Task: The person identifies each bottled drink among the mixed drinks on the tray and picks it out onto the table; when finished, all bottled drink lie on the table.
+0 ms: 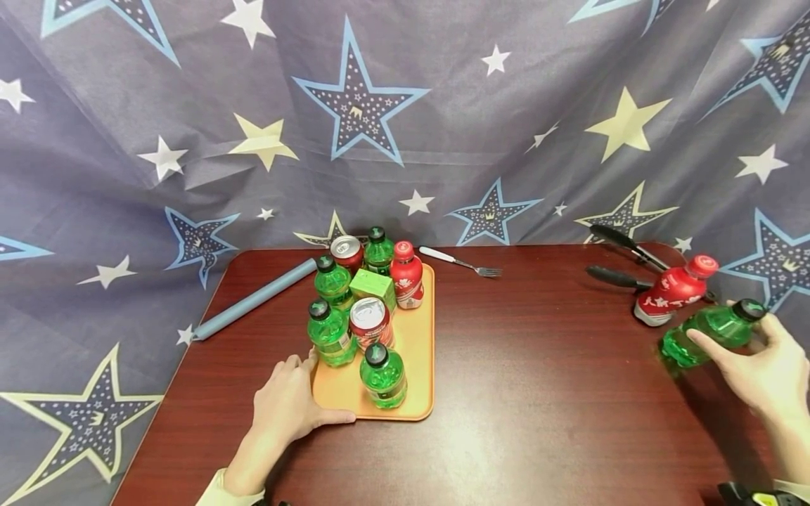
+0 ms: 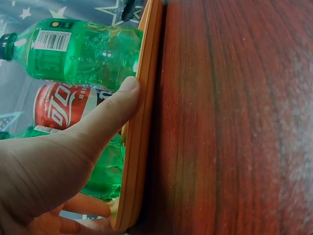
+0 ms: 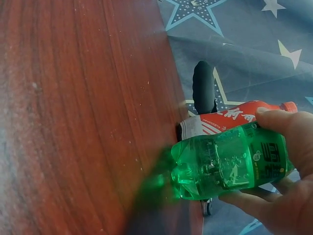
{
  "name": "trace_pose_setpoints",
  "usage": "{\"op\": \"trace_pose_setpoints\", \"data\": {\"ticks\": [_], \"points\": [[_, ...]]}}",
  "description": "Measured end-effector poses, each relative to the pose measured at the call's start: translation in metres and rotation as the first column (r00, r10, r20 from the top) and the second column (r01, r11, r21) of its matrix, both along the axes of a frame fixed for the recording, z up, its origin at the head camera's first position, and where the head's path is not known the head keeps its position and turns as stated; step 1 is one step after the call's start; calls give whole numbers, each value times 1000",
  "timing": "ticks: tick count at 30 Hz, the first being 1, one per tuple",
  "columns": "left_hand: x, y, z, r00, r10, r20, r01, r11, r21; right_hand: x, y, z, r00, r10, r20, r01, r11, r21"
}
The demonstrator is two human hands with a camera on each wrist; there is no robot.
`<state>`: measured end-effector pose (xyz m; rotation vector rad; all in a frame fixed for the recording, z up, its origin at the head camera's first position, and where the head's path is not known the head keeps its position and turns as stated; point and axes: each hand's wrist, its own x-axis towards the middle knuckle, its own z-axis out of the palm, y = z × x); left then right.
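Note:
The right hand grips a green bottle with a black cap, tilted, beside a red bottle at the table's right. In the right wrist view, thumb and fingers of the hand lie around the green bottle. The left hand rests on the near left corner of an orange tray, thumb along the front edge, fingers at the left side. On the tray stand several green bottles, two red cans, a green box and a red bottle.
A grey-blue tube lies left of the tray. Behind the tray's right corner lies a fork with a white handle. Black-handled utensils lie by the red bottle at the right. A star-patterned cloth hangs behind the table.

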<state>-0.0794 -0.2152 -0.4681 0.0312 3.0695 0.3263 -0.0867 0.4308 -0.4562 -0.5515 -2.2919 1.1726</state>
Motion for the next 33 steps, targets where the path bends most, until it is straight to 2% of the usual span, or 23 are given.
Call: {"op": "trace_pose_setpoints", "data": {"ticks": [7, 12, 14, 17, 20, 26, 30, 33], "points": [[0, 1, 2, 1000, -5, 0, 5, 1000, 6, 2, 4, 3, 991, -64, 120, 45, 987, 157], [0, 2, 3, 1000, -9, 0, 9, 1000, 3, 3, 5, 5, 985, -81, 150, 50, 979, 197], [0, 2, 3, 1000, -10, -2, 10, 1000, 5, 1, 4, 6, 992, -76, 101, 59, 985, 162], [-1, 3, 3, 1000, -13, -8, 13, 1000, 6, -3, 3, 13, 997, -73, 2, 73, 995, 60], [-1, 3, 2, 1000, -17, -12, 17, 1000, 3, -9, 4, 26, 990, -84, -116, 78, 996, -49], [-3, 4, 3, 1000, -20, -14, 20, 1000, 2, -25, 7, 65, 983, -90, -159, 69, 988, -135], [-1, 2, 2, 1000, -15, -4, 15, 1000, 5, -39, -1, 88, 978, -45, -204, 26, 995, -98], [0, 0, 2, 1000, -15, 3, 15, 1000, 4, -49, -11, 104, 972, 7, -236, -14, 1000, -27]]}}
